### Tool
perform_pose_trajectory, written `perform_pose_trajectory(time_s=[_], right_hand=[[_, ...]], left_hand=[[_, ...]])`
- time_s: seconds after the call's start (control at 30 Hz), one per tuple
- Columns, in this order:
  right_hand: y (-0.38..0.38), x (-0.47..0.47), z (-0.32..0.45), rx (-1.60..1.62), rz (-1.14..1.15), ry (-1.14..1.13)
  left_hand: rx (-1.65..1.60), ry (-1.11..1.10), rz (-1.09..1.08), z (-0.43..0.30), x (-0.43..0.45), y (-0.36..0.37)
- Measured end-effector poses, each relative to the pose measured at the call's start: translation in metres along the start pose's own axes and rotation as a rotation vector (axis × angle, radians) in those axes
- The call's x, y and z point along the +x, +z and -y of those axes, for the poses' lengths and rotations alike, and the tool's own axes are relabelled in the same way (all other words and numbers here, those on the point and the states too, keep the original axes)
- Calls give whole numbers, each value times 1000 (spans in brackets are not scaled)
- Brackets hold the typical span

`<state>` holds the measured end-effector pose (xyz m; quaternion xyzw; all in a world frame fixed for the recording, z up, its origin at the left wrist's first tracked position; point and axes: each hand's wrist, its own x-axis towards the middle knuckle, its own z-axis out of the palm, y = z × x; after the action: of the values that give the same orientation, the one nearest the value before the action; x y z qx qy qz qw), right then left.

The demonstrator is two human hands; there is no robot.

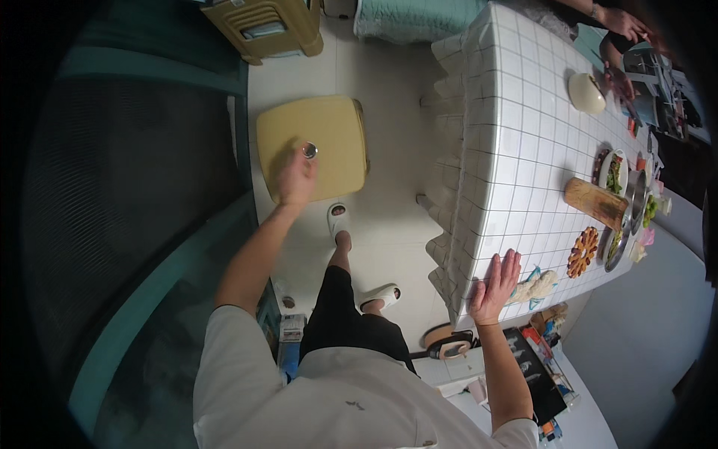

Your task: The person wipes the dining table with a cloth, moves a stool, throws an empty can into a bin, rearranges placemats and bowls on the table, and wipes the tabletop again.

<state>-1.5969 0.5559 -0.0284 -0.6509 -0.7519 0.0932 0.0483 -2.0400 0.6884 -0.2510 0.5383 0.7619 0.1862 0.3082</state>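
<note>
My left hand (297,177) is over a yellow stool top (336,140), with a small round object (309,150), shiny at its rim, at the fingertips; the hand is slightly blurred. Flat on the corner of the table covered with a white checked tablecloth (521,157) rests my right hand (496,289), its fingers apart. Just beside those fingers lies a whitish cloth-like bundle (535,286) with blue edging. Farther along the table are a brown slatted trivet (583,252) and a wooden board (595,202).
A white oval dish of food (614,173), metal bowls (636,196) and a cream container (586,93) stand on the table. Another person's hands (620,81) are at its far end. A tan plastic stool (263,28) stands beyond the yellow one. Dark green-framed furniture (241,140) borders the left side.
</note>
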Motion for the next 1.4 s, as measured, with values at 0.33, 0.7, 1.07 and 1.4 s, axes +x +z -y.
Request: perform_pose_trajectory(time_s=[0.33,0.7,1.07,1.4], right_hand=[[7,0,-2,2,21,-1],[10,1,-1,-16,19,-13],[11,-2,-4,6,20,-8],[11,-2,-1,-11,33,15]], left_hand=[[-927,-619,55,137,56,-12],[-675,-655,39,111,36,1],[-1112,-805,142,82,45,-6],[-1337,-818,219,110,46,90]])
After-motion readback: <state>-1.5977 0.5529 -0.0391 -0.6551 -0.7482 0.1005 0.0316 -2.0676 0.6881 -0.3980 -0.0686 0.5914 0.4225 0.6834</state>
